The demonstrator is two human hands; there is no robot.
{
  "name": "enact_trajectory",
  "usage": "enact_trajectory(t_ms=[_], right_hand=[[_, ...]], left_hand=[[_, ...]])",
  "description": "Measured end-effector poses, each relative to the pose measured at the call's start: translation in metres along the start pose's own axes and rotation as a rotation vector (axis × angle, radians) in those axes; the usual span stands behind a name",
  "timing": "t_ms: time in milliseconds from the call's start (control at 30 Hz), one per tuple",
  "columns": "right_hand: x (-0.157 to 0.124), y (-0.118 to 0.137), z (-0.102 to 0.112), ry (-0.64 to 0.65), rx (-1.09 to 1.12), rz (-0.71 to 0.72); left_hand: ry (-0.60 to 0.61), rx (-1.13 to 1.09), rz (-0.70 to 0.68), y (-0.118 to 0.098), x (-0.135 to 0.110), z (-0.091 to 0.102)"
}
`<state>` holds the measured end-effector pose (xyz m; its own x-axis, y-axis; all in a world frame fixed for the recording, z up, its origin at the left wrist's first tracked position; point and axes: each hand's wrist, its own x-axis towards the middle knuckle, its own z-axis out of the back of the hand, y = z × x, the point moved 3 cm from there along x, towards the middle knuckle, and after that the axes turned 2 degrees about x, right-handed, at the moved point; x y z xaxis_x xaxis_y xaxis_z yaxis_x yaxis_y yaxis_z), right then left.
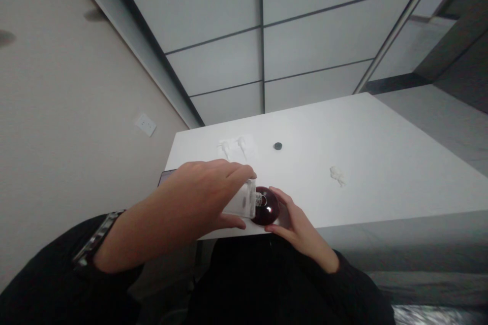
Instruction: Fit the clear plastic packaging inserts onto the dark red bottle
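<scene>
Now left hand (206, 193) grips clear bottle (241, 202) — right hand (295, 221) cups its dark cap (266, 206).

Black sleeves (57, 274); a metal-banded wristwatch (97, 238) on the left wrist.

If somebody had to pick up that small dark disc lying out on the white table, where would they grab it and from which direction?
By its rim, probably from straight above. The small dark disc lies flat and low on the white table, so only its edge offers purchase. Nothing crowds it: the left hand and right hand are busy nearer the front edge.
</scene>
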<state>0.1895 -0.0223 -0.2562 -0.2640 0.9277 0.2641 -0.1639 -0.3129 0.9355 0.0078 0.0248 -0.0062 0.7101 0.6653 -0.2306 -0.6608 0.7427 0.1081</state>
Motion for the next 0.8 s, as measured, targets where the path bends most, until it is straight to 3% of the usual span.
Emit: enact_trajectory(t_ms=[800], right_hand=[[0.0004, 0.0018, -0.0004, -0.005, 0.006, 0.004]], left_hand=[[0.042, -0.017, 0.027, -0.0052, 0.0026, 0.0067]])
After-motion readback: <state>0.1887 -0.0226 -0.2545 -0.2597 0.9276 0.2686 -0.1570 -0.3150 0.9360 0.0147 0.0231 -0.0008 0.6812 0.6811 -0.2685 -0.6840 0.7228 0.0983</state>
